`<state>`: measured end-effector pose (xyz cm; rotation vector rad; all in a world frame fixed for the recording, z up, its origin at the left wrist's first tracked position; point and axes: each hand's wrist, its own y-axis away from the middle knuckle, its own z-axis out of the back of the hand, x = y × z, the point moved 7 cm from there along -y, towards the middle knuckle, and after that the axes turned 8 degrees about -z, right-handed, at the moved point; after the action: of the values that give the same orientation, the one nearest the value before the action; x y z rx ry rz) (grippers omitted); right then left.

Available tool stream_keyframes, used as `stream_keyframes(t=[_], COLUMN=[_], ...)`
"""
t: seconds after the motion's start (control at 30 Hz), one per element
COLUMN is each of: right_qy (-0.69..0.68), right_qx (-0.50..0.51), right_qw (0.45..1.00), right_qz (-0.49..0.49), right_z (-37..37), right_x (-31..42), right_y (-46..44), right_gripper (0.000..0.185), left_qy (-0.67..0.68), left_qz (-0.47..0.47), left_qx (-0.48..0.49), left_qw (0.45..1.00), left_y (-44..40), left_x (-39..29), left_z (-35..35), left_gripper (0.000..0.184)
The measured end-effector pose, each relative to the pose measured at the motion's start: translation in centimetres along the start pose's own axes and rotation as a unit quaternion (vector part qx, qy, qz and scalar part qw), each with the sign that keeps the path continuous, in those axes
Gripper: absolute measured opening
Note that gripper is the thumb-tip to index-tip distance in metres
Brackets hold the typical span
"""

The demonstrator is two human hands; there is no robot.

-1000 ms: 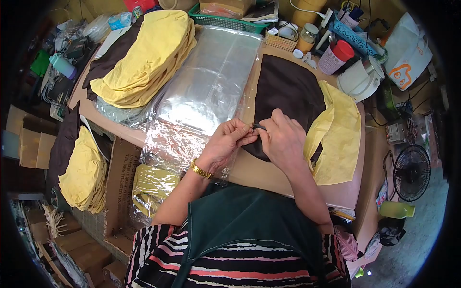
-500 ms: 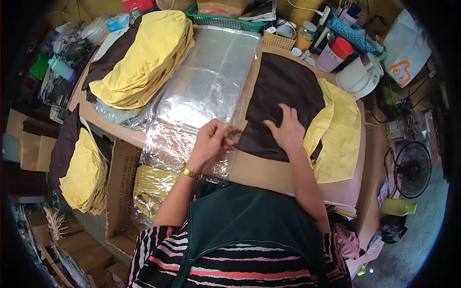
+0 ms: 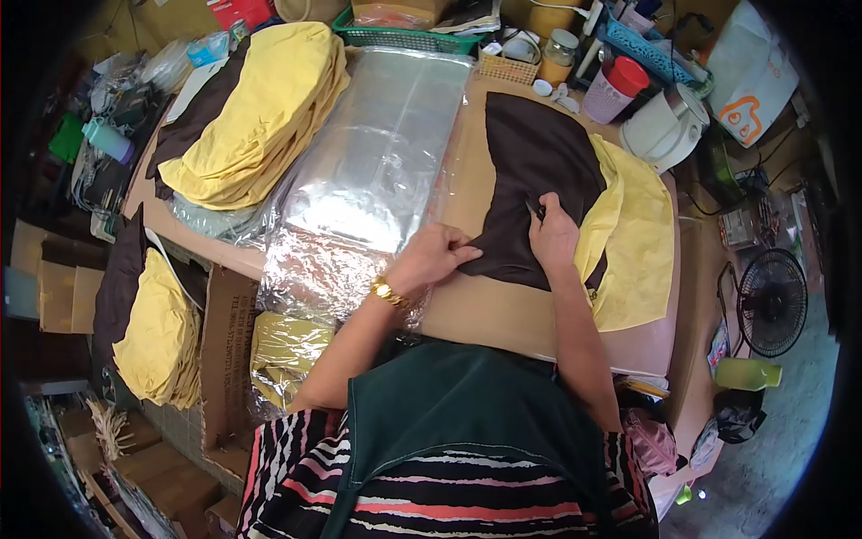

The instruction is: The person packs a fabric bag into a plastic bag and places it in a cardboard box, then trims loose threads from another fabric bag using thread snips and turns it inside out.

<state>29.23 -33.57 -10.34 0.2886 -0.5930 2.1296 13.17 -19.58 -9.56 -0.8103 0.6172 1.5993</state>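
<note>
A dark brown fabric piece (image 3: 539,144) lies on the cardboard-covered table in front of me, rumpled toward its lower end. My left hand (image 3: 437,258) pinches its lower left corner between thumb and fingers. My right hand (image 3: 555,235) is closed over the middle of the fabric. Something small and dark, with a pointed end, shows at its fingertips; I cannot tell whether it is a tool or a pinched fold. Yellow fabric (image 3: 633,234) lies to the right, partly against the brown piece.
Clear plastic bags (image 3: 377,153) lie flat left of the brown fabric. Beyond them is a stack of yellow fabric pieces (image 3: 256,117). A green basket (image 3: 404,39), a pink cup (image 3: 603,99) and a white kettle (image 3: 660,130) line the back. A black fan (image 3: 773,304) stands at right.
My left hand has moved right onto the fabric's corner. My right hand has gone from spread fingers to a closed grip. The fabric's lower left edge has shifted right and bunched up.
</note>
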Motion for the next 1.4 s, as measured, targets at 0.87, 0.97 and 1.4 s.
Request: stream_keyframes(t=[0.87,0.97,1.4], right_qy=[-0.166,0.003,-0.193], right_qx=[0.123,0.15,-0.007], right_qw=[0.978,0.987,0.981], right_qz=[-0.043,-0.058,0.016], right_z=[3.0,1.9,0.6], right_x=[3.4,1.0,6.0], right_y=[1.6,1.3,-0.9], right_gripper=[0.047,0.041,0.017], left_qy=[0.67,0.521,0.144], left_qz=[0.03,0.039,0.072], left_qx=[-0.019,-0.023,-0.011], left_qw=[0.741,0.852,0.987], left_y=[4.7,6.3,7.0], left_x=[-1.9,0.5,-0.3], left_z=[0.0,-0.1,2.3], left_gripper=[0.011,0.016,0.034])
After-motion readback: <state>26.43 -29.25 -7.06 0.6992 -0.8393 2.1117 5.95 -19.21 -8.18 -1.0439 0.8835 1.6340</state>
